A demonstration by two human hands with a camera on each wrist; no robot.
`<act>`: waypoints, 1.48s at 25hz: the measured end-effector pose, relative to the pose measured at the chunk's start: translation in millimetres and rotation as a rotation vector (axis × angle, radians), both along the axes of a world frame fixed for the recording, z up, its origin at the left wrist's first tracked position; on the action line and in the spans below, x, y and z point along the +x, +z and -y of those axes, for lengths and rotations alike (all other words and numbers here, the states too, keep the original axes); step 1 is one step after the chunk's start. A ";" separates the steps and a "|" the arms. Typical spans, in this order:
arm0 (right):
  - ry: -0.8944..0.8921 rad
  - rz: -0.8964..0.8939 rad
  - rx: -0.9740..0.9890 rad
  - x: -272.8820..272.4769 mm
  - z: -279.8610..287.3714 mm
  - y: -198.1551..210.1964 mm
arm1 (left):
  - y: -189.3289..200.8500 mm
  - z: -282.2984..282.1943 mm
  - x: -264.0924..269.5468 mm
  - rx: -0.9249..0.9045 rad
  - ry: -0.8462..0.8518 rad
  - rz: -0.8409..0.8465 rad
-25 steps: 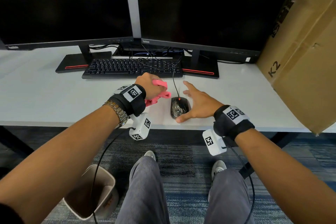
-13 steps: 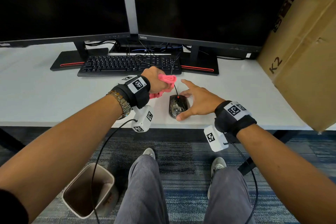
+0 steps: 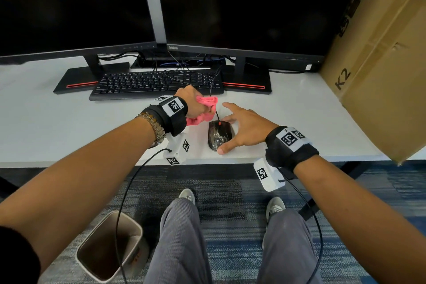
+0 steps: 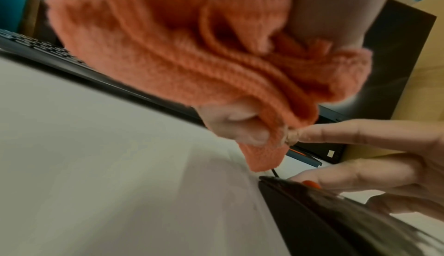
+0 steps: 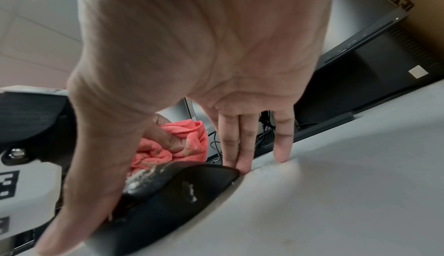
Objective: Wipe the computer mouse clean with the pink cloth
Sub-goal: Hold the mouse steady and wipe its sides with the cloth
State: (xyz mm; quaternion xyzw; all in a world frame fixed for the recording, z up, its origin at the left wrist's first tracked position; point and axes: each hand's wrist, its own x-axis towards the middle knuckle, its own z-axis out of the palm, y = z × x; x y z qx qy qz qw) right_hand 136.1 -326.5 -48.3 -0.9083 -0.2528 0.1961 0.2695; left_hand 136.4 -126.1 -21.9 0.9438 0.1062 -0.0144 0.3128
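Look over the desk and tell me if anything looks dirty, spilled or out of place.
The black mouse is smeared with whitish residue across its top, also visible in the right wrist view. The pink cloth, bunched in the left hand, carries crumbly bits of the same. Nothing else stands out.

Bare desk (image 3: 46, 122) lies open left of the mouse (image 3: 219, 135); the keyboard (image 3: 156, 83) blocks the far side, the cardboard box (image 3: 380, 76) the right.

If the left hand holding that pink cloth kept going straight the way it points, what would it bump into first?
Probably the keyboard, just beyond the left hand and its pink cloth; the mouse lies off to its right. Depth is uncertain.
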 end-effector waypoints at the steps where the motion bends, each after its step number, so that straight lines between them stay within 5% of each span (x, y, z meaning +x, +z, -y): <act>1: 0.001 -0.001 0.000 0.0 -0.1 0.2 | -0.8 0.3 2.9 0.016 -0.009 -0.005; 15: -0.006 -0.007 0.009 -1.8 -1.9 3.0 | 2.4 15.5 -3.7 -0.079 -0.136 -0.188; 24: -0.027 0.005 -0.035 -2.8 -3.6 5.2 | 2.5 11.8 -6.3 0.110 -0.122 -0.128; 37: -0.028 0.021 -0.065 -7.4 -4.3 9.8 | 9.6 13.8 -21.1 0.112 -0.234 -0.144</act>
